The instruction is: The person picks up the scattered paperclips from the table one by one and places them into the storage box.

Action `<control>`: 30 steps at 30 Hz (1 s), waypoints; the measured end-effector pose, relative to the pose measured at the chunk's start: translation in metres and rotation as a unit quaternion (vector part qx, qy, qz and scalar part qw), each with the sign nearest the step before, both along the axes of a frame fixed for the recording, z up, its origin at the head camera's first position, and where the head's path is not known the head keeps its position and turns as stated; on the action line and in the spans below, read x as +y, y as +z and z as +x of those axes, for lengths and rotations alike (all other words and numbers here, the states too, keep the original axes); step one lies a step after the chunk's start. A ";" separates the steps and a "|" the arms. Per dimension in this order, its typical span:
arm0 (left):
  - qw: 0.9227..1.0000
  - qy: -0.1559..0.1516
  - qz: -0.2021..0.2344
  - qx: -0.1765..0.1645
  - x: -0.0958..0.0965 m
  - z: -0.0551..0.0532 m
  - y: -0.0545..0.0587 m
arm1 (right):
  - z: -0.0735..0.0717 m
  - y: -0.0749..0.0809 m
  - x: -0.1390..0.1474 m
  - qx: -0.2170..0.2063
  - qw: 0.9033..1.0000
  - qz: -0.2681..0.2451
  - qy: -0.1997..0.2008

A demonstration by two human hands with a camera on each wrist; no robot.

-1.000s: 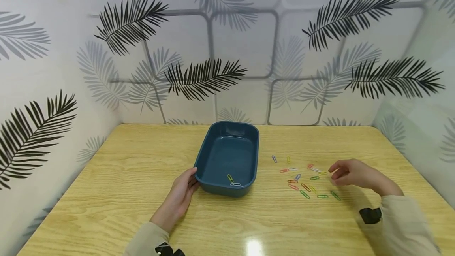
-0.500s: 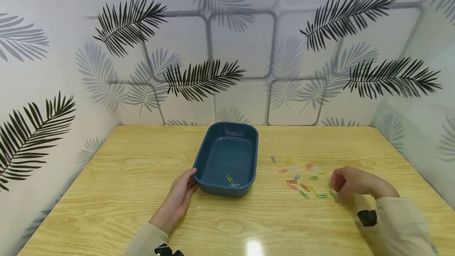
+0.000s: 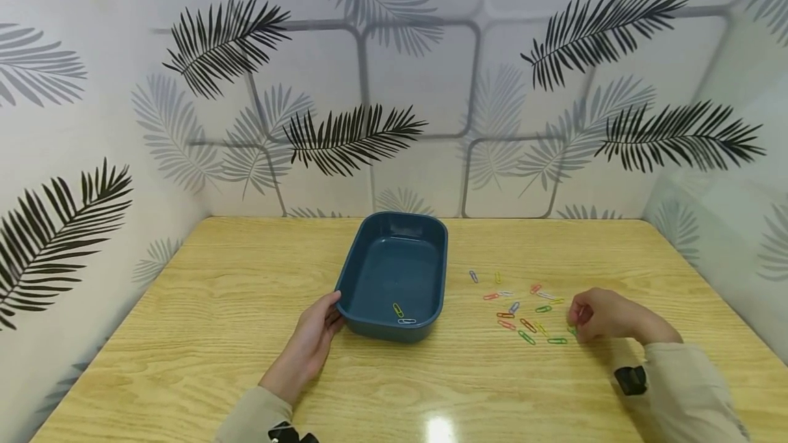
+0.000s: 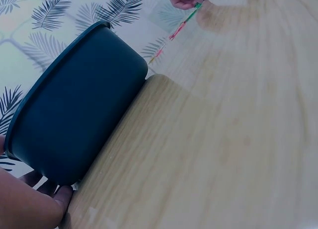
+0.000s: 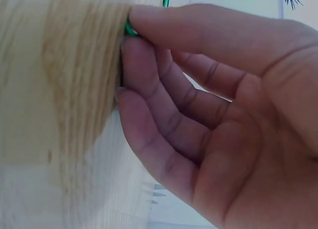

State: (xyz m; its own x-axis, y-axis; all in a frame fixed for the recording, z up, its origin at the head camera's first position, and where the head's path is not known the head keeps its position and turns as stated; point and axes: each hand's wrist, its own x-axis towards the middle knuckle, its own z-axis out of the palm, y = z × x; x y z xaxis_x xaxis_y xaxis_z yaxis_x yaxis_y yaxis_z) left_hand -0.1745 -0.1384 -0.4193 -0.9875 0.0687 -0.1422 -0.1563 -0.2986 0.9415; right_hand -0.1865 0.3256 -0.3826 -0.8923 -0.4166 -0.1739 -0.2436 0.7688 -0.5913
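Note:
A dark blue rectangular plastic bin [image 3: 394,269] stands on the table. My left hand [image 3: 310,340] grips its near-left corner, thumb at the rim and fingers against the side and lower edge. Inside lie a yellow paper clip [image 3: 397,310] and a white paper clip [image 3: 407,321]. On the right, my right hand [image 3: 609,316] is down at the tabletop beside the scattered clips. Its thumb and fingers pinch a green paper clip [image 5: 131,29], mostly hidden by the fingertips in the right wrist view.
Several coloured paper clips, among them a red one [image 3: 528,325], a blue one [image 3: 514,307] and another green one [image 3: 557,341], lie spread between the bin and my right hand. A leaf-patterned wall [image 3: 418,176] borders the wooden table [image 3: 265,258] at the back.
My right hand has come down toward the table and slightly nearer me, and its fingers have closed on a green paper clip. My left hand and the bin stay put.

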 end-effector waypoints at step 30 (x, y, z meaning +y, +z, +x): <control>1.000 -0.012 0.004 0.008 -0.001 0.000 0.000 | -0.008 -0.007 -0.003 0.059 0.997 -0.005 -0.040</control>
